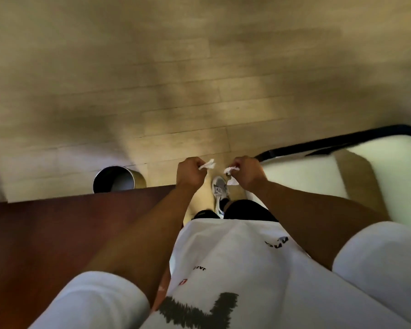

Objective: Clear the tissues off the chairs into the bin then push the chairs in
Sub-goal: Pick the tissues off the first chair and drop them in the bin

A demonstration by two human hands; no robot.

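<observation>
Left hand (pixel 192 173): grip closed on a crumpled tissue (pixel 207 165).
Right hand (pixel 246 173): grip closed on more tissue (pixel 230 174), scraps showing above and below the fist.
Bin (pixel 118 179): on the floor, left of both grips, past the desk (pixel 57 233) edge, mouth open.
Chair (pixel 318 176): right of the grips, cream seat bare.
Step, by judgement: carrying to the bin. Next: swing both grips left over the mouth, then let go.
</observation>
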